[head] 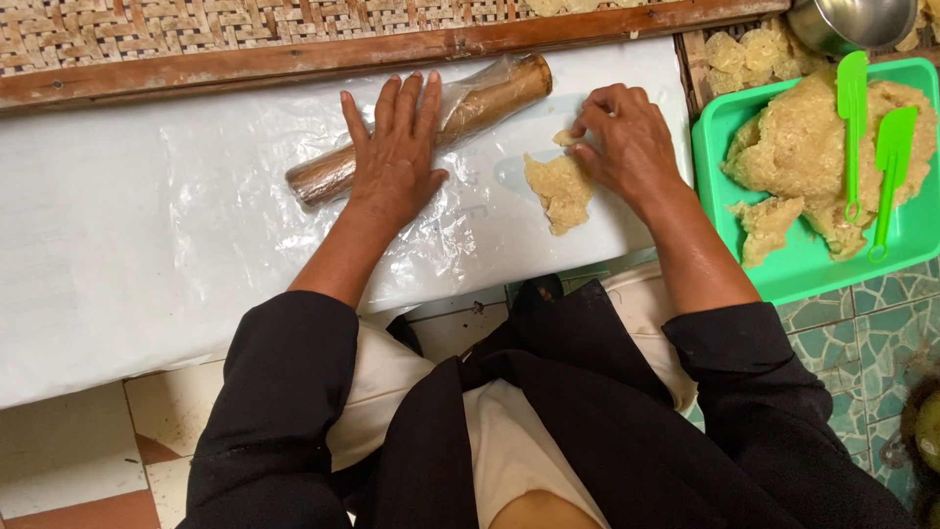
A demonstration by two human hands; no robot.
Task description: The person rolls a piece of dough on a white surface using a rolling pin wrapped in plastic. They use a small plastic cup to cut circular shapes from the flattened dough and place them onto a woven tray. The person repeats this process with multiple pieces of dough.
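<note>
At centre frame, the left hand (397, 157) is laid flat, fingers spread, on the plastic-wrapped wooden rolling pin (431, 125), while a small bit of dough (566, 137) is pinched by the right hand (627, 147) just above the flattened dough piece (558, 191) on the white board (147, 245).

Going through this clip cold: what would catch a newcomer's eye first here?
Probably the bright green tray at the right edge, heaped with pale sticky dough and two green spatulas. Next, mid-frame on the white plastic sheet, the left hand lies flat on a plastic-wrapped wooden rolling pin, while the right hand pinches a small dough lump.
</note>
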